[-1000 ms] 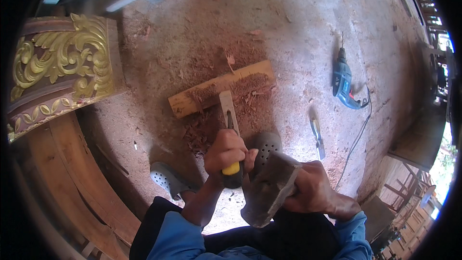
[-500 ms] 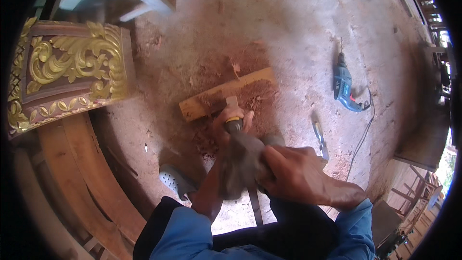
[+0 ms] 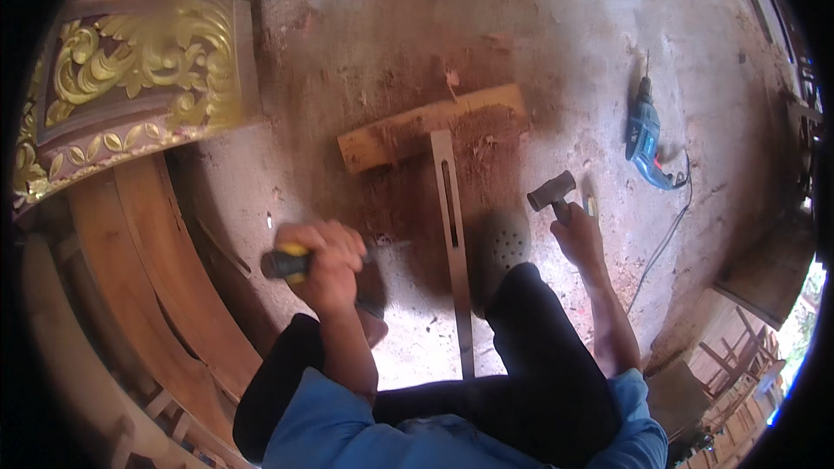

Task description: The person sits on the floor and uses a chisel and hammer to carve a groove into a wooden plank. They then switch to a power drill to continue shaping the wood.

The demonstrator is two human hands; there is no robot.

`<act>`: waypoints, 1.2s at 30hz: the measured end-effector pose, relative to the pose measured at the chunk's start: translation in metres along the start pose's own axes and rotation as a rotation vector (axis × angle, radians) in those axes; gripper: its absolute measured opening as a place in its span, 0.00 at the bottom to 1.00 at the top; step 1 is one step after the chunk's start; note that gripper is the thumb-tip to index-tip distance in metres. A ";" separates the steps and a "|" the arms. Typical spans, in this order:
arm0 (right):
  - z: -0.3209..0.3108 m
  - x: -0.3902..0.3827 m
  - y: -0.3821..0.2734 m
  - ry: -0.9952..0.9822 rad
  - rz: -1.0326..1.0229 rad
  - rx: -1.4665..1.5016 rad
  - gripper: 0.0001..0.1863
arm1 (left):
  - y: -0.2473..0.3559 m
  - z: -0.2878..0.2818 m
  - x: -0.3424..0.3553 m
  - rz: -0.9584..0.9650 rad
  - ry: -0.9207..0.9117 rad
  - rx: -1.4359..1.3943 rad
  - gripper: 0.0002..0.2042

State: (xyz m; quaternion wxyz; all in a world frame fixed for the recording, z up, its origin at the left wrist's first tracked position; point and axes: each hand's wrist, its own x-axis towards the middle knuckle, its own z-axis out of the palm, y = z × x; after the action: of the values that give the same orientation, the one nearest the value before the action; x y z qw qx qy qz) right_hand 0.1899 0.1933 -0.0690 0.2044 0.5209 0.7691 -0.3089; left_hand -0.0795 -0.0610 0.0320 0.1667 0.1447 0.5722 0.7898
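Note:
My left hand (image 3: 328,262) is wrapped round the black-and-yellow handle of a chisel (image 3: 285,262); its thin blade points right, blurred. My right hand (image 3: 578,234) grips a hammer (image 3: 552,191) by the handle, with its dark head up and to the left. Between my legs lies a narrow wooden strip (image 3: 455,269) with a long slot cut in its far part. Its far end rests against or on a yellowish wooden board (image 3: 373,149), which is strewn with shavings. Both hands are apart from the strip.
A blue corded drill (image 3: 643,143) lies on the floor at the right. Beside the hammer a narrow tool (image 3: 591,206) is partly hidden. At the left are a gold-painted carved panel (image 3: 139,61) and long brown planks (image 3: 130,269). My shoe (image 3: 508,247) stands right of the strip.
My hands have moved apart, the left with the chisel to the left, the right with the hammer to the right. The slotted strip now shows plainly. The view has shifted slightly.

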 end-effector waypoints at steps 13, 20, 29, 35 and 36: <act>0.100 0.010 0.091 0.054 0.065 -0.067 0.22 | 0.004 0.011 -0.002 -0.159 0.095 -0.073 0.07; 0.110 0.011 0.095 0.084 0.039 0.067 0.21 | 0.019 0.020 -0.010 -0.199 -0.065 -0.132 0.29; 0.110 0.014 0.094 0.054 0.047 0.076 0.23 | 0.004 0.044 -0.031 -0.020 -0.060 -0.006 0.20; 0.100 0.015 0.093 0.024 0.078 0.003 0.22 | -0.017 0.032 -0.041 -0.143 0.058 -0.045 0.09; 0.098 0.016 0.094 -0.003 0.090 0.007 0.21 | -0.021 0.032 -0.044 -0.153 0.068 -0.060 0.09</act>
State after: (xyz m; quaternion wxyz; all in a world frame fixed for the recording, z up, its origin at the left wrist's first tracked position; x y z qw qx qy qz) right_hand 0.2704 0.1614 -0.1750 0.2175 0.5550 0.7436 -0.3027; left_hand -0.0241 -0.0467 0.0196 0.2112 0.0687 0.5629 0.7961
